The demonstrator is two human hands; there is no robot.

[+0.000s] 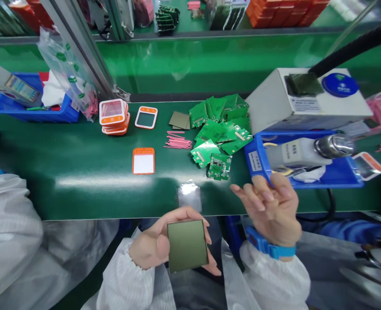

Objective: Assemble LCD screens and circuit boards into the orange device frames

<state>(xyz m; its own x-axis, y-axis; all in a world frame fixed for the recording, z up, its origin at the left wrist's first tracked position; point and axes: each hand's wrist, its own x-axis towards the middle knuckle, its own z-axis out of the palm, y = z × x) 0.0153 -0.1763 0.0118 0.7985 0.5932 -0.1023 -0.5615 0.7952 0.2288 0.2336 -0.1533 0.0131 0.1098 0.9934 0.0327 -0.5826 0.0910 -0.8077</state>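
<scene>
Cradling a square olive-green panel (pixel 187 246) over the lap, just off the near edge of a green surface (pixel 90 185), a worker's left hand (pixel 150 246) is partly open beneath it, thumb by one side and fingertips showing past the other. The grip appears light, and a tilt of the palm could let the smooth panel slide off toward the lap or the floor; a thumb straying onto its face could leave a smudge. The right hand (pixel 274 211), raised with fingers loosely curled and seemingly holding nothing, is at the near side of a blue bin (pixel 339 181); whether it touches the rim cannot be told. A careless sweep there might jostle the metal-capped bottle (pixel 290 153) leaning inside. Overlapping circuit boards (pixel 222 129) lie close by, where a snagging cuff could drag some out of place or scratch them. Near the edge, a clear film (pixel 190 200) is easy to overlook and could be brushed off by a passing sleeve.
</scene>
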